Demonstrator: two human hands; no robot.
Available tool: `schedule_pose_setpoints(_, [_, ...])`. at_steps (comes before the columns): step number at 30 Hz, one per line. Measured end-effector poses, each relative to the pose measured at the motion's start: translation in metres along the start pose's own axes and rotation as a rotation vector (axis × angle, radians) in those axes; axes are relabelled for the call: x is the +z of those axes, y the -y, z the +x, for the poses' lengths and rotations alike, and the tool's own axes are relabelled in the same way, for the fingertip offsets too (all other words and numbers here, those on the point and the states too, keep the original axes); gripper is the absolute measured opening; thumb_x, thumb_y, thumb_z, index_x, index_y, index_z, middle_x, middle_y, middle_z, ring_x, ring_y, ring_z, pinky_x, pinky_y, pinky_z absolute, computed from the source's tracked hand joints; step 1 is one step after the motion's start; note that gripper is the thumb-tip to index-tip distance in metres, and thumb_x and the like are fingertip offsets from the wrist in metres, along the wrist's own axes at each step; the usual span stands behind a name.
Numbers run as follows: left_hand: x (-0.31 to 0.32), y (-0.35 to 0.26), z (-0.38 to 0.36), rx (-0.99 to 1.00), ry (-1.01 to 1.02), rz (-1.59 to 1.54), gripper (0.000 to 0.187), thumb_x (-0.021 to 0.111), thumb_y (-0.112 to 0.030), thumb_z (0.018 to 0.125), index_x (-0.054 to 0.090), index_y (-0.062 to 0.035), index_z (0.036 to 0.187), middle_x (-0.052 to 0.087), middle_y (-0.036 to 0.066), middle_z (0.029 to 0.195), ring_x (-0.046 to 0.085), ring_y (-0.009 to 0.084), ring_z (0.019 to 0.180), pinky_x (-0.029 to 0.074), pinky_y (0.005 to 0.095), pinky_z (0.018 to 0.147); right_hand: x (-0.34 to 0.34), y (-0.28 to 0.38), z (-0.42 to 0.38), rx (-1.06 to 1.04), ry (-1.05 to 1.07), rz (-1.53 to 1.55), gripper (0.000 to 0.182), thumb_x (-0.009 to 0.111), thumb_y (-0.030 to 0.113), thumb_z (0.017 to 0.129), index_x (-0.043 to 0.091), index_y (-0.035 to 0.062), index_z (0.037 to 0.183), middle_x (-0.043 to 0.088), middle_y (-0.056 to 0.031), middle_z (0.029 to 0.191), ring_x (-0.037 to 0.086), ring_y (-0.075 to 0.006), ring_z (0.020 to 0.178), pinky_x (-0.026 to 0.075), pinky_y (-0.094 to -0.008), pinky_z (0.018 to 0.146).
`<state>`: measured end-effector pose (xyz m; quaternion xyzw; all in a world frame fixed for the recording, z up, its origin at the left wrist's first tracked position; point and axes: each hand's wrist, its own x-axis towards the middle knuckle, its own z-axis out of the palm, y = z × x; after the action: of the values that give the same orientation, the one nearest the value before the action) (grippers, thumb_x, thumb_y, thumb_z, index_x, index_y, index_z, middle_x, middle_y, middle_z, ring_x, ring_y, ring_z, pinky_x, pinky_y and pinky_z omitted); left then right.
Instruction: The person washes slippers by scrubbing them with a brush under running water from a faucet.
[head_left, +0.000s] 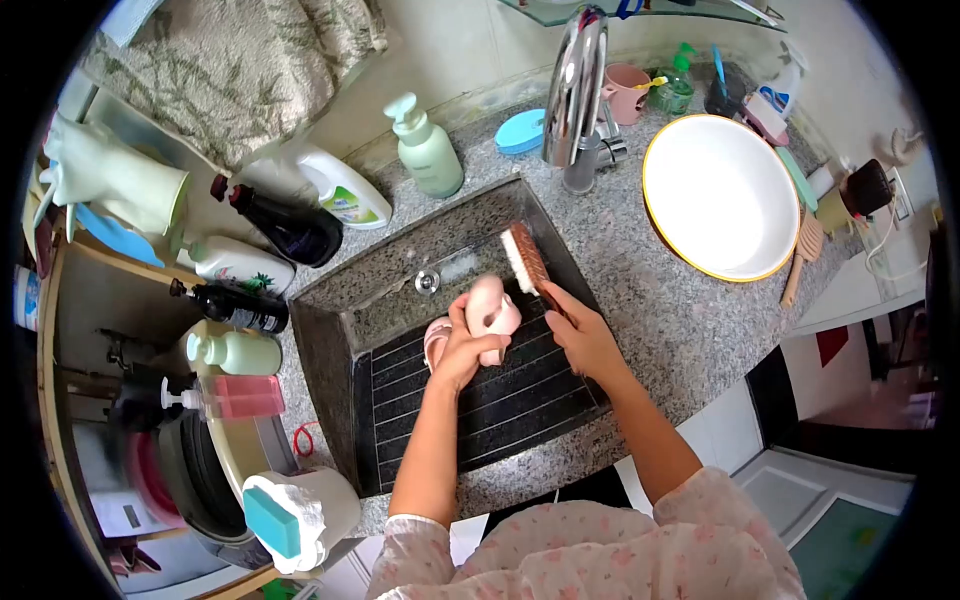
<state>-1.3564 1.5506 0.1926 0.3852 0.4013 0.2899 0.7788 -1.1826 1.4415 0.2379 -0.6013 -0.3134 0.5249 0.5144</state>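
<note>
Pink shoe [487, 291] gripped in the left hand [461, 352], scrub brush [527, 260] in the right hand [581, 340], inside the sink [326, 375] edges; if wet, that shoe could get dropped.

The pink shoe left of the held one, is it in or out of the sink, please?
In: the pink shoe shows inside the sink, against its dark bottom.

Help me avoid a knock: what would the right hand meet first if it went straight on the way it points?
The right hand, brush leading, would probably meet the sink's back wall first; depth is unclear, so it might pass above.
</note>
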Motion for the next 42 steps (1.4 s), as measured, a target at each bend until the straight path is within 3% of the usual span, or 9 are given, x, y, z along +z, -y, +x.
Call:
schedule_pose_setpoints(5, [-0.018, 0.005, 0.003, 0.033, 0.22, -0.303, 0.064, 0.06, -0.003, 0.07, 0.036, 0.0033, 0.129, 0.049, 0.018, 0.125, 0.049, 0.0317, 0.116, 0.041, 0.0433, 0.099, 0.011, -0.018, -0.007, -0.003, 0.087, 0.103, 0.047, 0.047, 0.012, 0.093, 0.035, 0.0116, 0.139, 0.044, 0.0016, 0.062, 0.036, -0.0036, 0.039, 0.03, -0.0197, 0.035])
schedule_pose_setpoints(12, [-0.009, -0.009, -0.002, 0.083, 0.227, -0.442, 0.07, 0.054, -0.002, 0.076, 0.023, -0.0128, 0.137, 0.045, 0.014, 0.127, 0.047, 0.0268, 0.117, 0.04, 0.0387, 0.099, 0.016, -0.019, -0.018, -0.035, 0.114, 0.127, 0.047, 0.044, 0.009, 0.094, 0.033, 0.0116, 0.139, 0.042, 0.0021, 0.061, 0.036, -0.0025, 0.04, 0.029, -0.0191, 0.036])
schedule_pose_setpoints(16, [-0.003, -0.004, 0.009, 0.158, -0.149, 0.053, 0.068, 0.051, 0.01, 0.076, 0.026, -0.009, 0.136, 0.047, 0.014, 0.123, 0.052, 0.0233, 0.109, 0.046, 0.0334, 0.088, 0.023, -0.036, -0.02, -0.228, 0.093, -0.091, 0.046, 0.047, 0.009, 0.092, 0.039, 0.0108, 0.136, 0.052, -0.0037, 0.064, 0.047, -0.0074, 0.042, 0.037, -0.0239, 0.04])
schedule_pose_setpoints(19, [-0.016, 0.005, 0.025, 0.196, -0.449, 0.249, 0.052, 0.051, 0.006, 0.077, 0.042, -0.0045, 0.127, 0.054, 0.015, 0.114, 0.056, 0.0229, 0.101, 0.046, 0.0303, 0.083, 0.031, -0.036, -0.033, -0.583, -0.095, -0.655, 0.051, 0.054, 0.014, 0.085, 0.044, 0.021, 0.134, 0.059, -0.0125, 0.067, 0.057, -0.0278, 0.053, 0.046, -0.0371, 0.049])
schedule_pose_setpoints(24, [0.018, 0.043, 0.023, 0.413, -0.515, 0.689, 0.037, 0.059, -0.007, 0.08, 0.051, 0.0005, 0.116, 0.06, 0.015, 0.104, 0.056, 0.0232, 0.097, 0.043, 0.0313, 0.084, 0.043, -0.017, 0.022, -0.445, -0.236, -0.982, 0.051, 0.053, 0.018, 0.083, 0.044, 0.0164, 0.133, 0.057, -0.0124, 0.057, 0.058, -0.0303, 0.048, 0.045, -0.0423, 0.043])
schedule_pose_setpoints(34, [0.003, 0.046, 0.036, 0.227, -0.473, 0.377, 0.037, 0.047, 0.0, 0.082, 0.053, 0.0013, 0.119, 0.061, 0.014, 0.106, 0.058, 0.0205, 0.091, 0.046, 0.0303, 0.078, 0.03, -0.022, 0.039, -0.45, -0.23, -0.92, 0.049, 0.05, 0.02, 0.084, 0.043, 0.019, 0.132, 0.057, -0.0143, 0.055, 0.057, -0.0317, 0.046, 0.044, -0.0439, 0.042])
schedule_pose_setpoints(38, [0.001, 0.02, 0.041, 0.015, -0.624, -0.018, 0.033, 0.046, -0.022, 0.093, 0.053, -0.0014, 0.118, 0.062, 0.012, 0.099, 0.06, 0.0204, 0.083, 0.049, 0.0298, 0.07, 0.043, -0.038, -0.039, -0.487, -0.038, -0.929, 0.059, 0.052, 0.016, 0.082, 0.035, 0.0181, 0.139, 0.052, -0.0109, 0.049, 0.053, -0.0275, 0.04, 0.043, -0.0417, 0.04])
schedule_pose_setpoints(40, [-0.024, 0.049, 0.06, 0.015, -0.329, -0.207, 0.031, 0.044, -0.021, 0.093, 0.055, 0.0006, 0.112, 0.062, 0.011, 0.098, 0.06, 0.0197, 0.083, 0.05, 0.03, 0.07, 0.039, -0.029, -0.014, -0.522, -0.199, -0.95, 0.055, 0.053, 0.016, 0.082, 0.04, 0.017, 0.136, 0.053, -0.0108, 0.051, 0.054, -0.0276, 0.042, 0.043, -0.0409, 0.04])
schedule_pose_setpoints(42, [0.007, 0.04, 0.046, 0.017, -0.448, 0.081, 0.03, 0.04, -0.017, 0.092, 0.057, 0.0006, 0.108, 0.062, 0.01, 0.099, 0.06, 0.0199, 0.087, 0.05, 0.0315, 0.074, 0.028, -0.024, 0.022, -0.47, -0.266, -0.861, 0.051, 0.051, 0.014, 0.083, 0.043, 0.0206, 0.132, 0.057, -0.0153, 0.058, 0.057, -0.033, 0.05, 0.045, -0.044, 0.046])
